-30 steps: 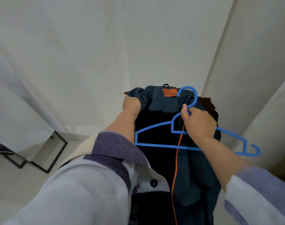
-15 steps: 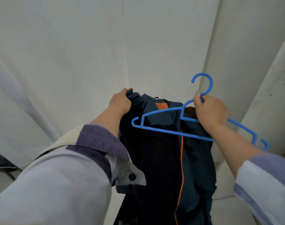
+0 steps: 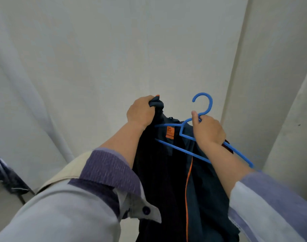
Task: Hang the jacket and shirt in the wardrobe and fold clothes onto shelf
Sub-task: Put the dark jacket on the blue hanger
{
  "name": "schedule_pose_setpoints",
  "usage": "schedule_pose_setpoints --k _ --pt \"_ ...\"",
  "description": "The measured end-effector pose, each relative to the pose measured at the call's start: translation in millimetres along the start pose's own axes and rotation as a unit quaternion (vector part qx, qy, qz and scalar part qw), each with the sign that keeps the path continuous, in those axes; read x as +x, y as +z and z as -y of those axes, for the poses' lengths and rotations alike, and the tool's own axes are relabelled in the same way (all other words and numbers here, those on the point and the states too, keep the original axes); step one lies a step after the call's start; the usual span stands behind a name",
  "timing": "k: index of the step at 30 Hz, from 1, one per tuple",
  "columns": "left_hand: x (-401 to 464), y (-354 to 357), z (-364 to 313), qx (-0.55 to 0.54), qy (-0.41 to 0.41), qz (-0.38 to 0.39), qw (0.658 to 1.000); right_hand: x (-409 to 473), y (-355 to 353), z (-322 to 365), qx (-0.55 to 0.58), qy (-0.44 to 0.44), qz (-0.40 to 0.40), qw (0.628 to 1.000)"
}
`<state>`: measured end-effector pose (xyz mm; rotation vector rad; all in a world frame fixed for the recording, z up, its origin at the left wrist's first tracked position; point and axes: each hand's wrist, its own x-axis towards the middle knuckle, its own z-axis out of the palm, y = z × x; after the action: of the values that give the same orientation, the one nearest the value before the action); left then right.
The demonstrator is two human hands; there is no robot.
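Jacket, dark navy cloth with orange piping (image 3: pixel 177 172), now lifted higher: left hand (image 3: pixel 140 113) grips one shoulder, right hand (image 3: pixel 207 131) grips blue plastic hanger (image 3: pixel 186 135), whose left arm has entered the collar. Threading underway.

A pale off-white fabric wall (image 3: pixel 114 58) fills the background, creased in long soft folds. To its right, a vertical seam edges a plain white panel (image 3: pixel 271 75) marked with a small dark speck. Low at the fabric wall's left foot sits a dark, blurred object (image 3: pixel 7 179), too smeared to identify.
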<state>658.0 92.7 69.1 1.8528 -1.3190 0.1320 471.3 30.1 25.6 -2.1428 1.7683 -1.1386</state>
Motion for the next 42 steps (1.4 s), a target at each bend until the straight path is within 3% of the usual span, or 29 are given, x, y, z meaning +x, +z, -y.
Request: schedule_pose_setpoints --k 8,13,17,20,26,30,34,36,42 --pt "0.0 -9.8 -38.9 0.082 0.102 -0.026 0.991 -5.0 11.1 5.2 0.055 0.069 0.041 0.995" --pt "-15.3 -18.3 -34.8 0.153 0.136 -0.095 0.974 5.8 -9.9 12.7 0.206 0.147 -0.039 0.967" --pt "-17.2 -33.0 -22.7 0.161 0.096 -0.133 0.973 12.9 -29.2 17.7 0.256 0.159 -0.09 0.949" --pt "-8.9 -44.4 -25.2 0.092 0.023 -0.119 0.988 15.6 -36.1 26.6 0.244 0.158 -0.114 0.95" --pt "7.8 -58.8 -36.1 0.009 -0.068 0.001 0.998 20.1 -56.3 34.2 0.175 0.113 -0.146 0.967" --pt "9.5 -59.5 -31.7 0.178 -0.032 -0.039 0.983 19.9 -62.8 31.5 0.15 0.086 -0.164 0.971" --pt "15.0 -61.6 -31.3 0.147 -0.029 -0.134 0.98 16.9 -66.0 25.2 0.15 0.052 -0.072 0.985" --pt "18.3 -64.3 -31.9 0.153 -0.028 -0.141 0.978 15.3 -65.5 21.5 0.148 0.033 -0.022 0.988" --pt "18.7 -70.6 -17.7 0.166 -0.041 -0.147 0.974 14.5 -66.7 14.2 0.11 0.001 0.031 0.993"
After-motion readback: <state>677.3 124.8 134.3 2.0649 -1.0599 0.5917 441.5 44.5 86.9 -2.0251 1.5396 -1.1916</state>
